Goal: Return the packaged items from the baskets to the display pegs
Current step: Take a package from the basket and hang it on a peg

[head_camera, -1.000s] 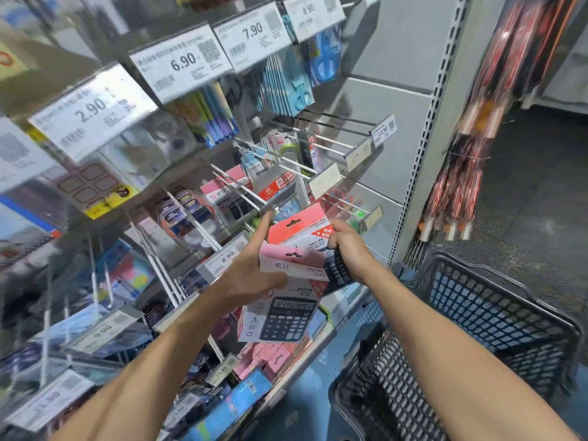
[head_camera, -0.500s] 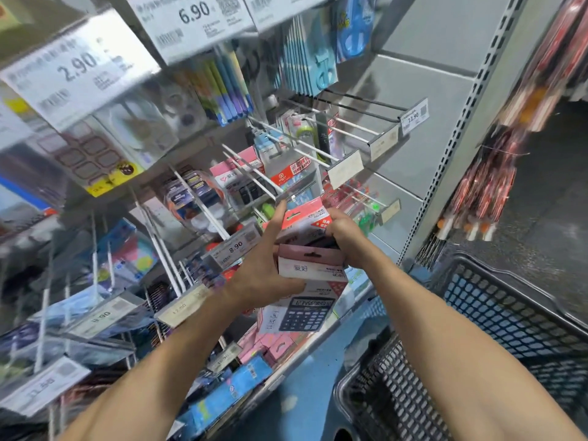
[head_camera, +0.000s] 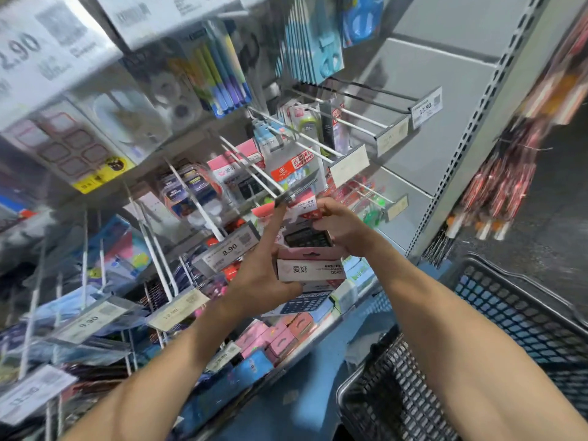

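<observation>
Two boxed calculators are in my hands in front of the peg wall. My left hand [head_camera: 264, 275] grips the nearer pink calculator box [head_camera: 310, 268], its index finger stretched up to the tip of a white display peg [head_camera: 254, 168]. My right hand [head_camera: 342, 226] holds the second, red-topped calculator box [head_camera: 305, 210] by its upper end, right at that peg's tip. Whether the hang hole is on the peg I cannot make out. The dark mesh basket [head_camera: 477, 361] sits low on the right, its inside mostly out of view.
Rows of pegs with price tags, such as the 8.90 tag [head_camera: 229, 249], jut out toward me. Bare white pegs [head_camera: 343, 122] stick out at the upper right. Pink boxes [head_camera: 280, 338] lie on the bottom shelf. Red packaged goods [head_camera: 509, 173] hang at the right.
Both hands have risen with the boxes; the red-topped box now sits at the peg tip. The view has tilted up and closer to the shelf.
</observation>
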